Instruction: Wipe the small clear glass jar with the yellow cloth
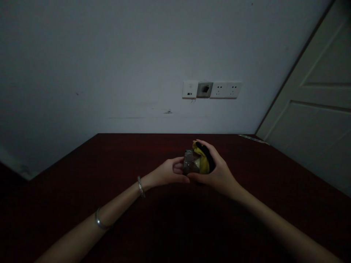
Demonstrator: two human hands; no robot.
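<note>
Rn L hand (167, 172) is gripping a small clear container (190, 162) w/ fingers curled narrow, R hand (216, 175) is cupping a yellow-and-black cloth (202, 157) against it, both held up over the dark red table (82, 175), not resting on it afaict.

Clear container (191, 162), small, type hard to tell in this light, sits between your left hand (167, 173) and right hand (218, 176). Yellow cloth (202, 165) with black fabric (206, 155) bunched against its right side, cupped in your right hand.
</note>
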